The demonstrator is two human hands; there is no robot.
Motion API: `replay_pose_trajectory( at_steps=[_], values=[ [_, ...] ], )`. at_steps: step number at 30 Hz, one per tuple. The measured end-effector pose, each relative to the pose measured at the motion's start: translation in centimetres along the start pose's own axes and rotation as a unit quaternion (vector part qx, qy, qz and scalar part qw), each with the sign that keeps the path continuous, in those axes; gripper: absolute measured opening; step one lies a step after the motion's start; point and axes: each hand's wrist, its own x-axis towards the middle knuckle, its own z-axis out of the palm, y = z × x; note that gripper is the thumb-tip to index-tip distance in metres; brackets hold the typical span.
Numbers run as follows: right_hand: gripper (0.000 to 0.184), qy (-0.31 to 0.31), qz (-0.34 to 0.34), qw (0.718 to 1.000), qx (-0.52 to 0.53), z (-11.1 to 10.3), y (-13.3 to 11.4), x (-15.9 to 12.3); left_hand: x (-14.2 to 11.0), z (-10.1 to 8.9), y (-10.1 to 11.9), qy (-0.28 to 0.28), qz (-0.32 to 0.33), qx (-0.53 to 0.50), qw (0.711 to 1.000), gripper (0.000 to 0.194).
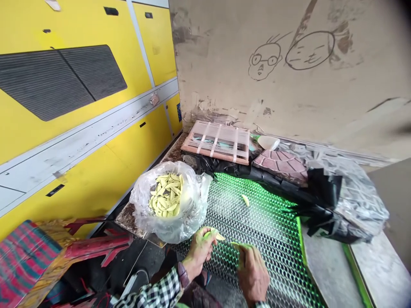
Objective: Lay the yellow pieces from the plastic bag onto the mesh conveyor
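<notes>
My left hand (201, 248) is closed in a pinch on a pale yellow-green leaf-shaped piece (219, 237), its tip pointing right. Just to the right, my right hand (253, 269) has its fingers closed on a thin green piece (239, 245), seen nearly edge-on. Both hands are above the near part of a metal honeycomb bed (263, 226), tinted green by light. A single leaf-shaped piece (245, 199) lies on the bed beyond them. Left of my left hand, an open clear plastic bag (192, 214) contains many similar pieces (165, 196).
Behind the bed are a string-wrapped wooden frame (218, 141), a pink segmented piece (281, 164) and black plastic wrapping (321, 192). A yellow machine cabinet (135, 149) stands at left. A brown board wall (218, 64) with drawn faces closes the back. A red wooden stool (96, 250) is lower left.
</notes>
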Motion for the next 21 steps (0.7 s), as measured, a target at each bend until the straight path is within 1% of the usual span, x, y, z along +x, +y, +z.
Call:
replay_pose_trajectory(
  at_steps=[2,3,5,6,8,10,11,13,14,15,16,17,18,20,21],
  values=[
    [0.032,0.014,-0.086,0.994,-0.061,0.3,1.3,-0.3,0.0,-0.2,-0.2,-0.003,-0.005,-0.007,1.000,0.040],
    [0.030,0.017,-0.113,0.990,-0.079,0.4,1.7,-0.5,-0.1,-0.3,-0.3,-0.003,-0.004,-0.009,1.000,0.041],
    [0.029,0.019,-0.137,0.986,-0.091,0.3,1.9,-0.8,-0.4,-0.3,-0.1,0.001,0.001,-0.007,1.000,0.042],
    [0.028,0.016,-0.132,0.988,-0.084,0.1,1.7,-0.9,-0.6,-0.2,0.0,-0.001,0.002,-0.004,1.000,0.042],
    [0.026,0.005,-0.089,0.995,-0.035,-0.5,0.6,-0.9,-1.0,0.0,0.3,-0.017,-0.002,0.004,1.000,0.041],
    [0.028,-0.033,-0.004,0.997,0.066,-1.2,-1.0,-0.6,-1.4,0.4,0.5,-0.054,-0.010,0.014,0.998,0.041],
    [0.031,-0.066,0.044,0.989,0.125,-1.5,-1.9,-0.4,-1.5,0.6,0.5,-0.075,-0.012,0.021,0.997,0.041],
    [0.036,-0.117,0.131,0.960,0.218,-1.7,-3.1,0.0,-1.7,1.1,0.4,-0.103,-0.015,0.033,0.994,0.042],
    [0.039,-0.130,0.165,0.948,0.239,-1.7,-3.3,0.1,-1.7,1.3,0.3,-0.108,-0.018,0.036,0.993,0.042],
    [0.041,-0.132,0.188,0.943,0.241,-1.6,-3.2,0.3,-1.7,1.4,0.2,-0.107,-0.022,0.034,0.993,0.043],
    [0.043,-0.129,0.195,0.946,0.225,-1.4,-2.7,0.3,-1.6,1.3,0.1,-0.097,-0.026,0.027,0.995,0.043],
    [0.045,-0.117,0.182,0.957,0.192,-1.2,-2.1,0.4,-1.5,1.2,0.1,-0.082,-0.029,0.018,0.996,0.043],
    [0.047,-0.099,0.149,0.973,0.147,-1.0,-1.3,0.4,-1.3,0.9,0.2,-0.065,-0.032,0.005,0.997,0.043],
    [0.046,-0.048,0.048,0.997,0.032,-0.5,0.4,0.4,-1.1,0.2,0.3,-0.032,-0.042,-0.036,0.998,0.040],
    [0.043,-0.020,-0.004,1.000,-0.022,-0.3,1.1,0.4,-1.0,-0.1,0.4,-0.021,-0.050,-0.064,0.996,0.038]
  ],
)
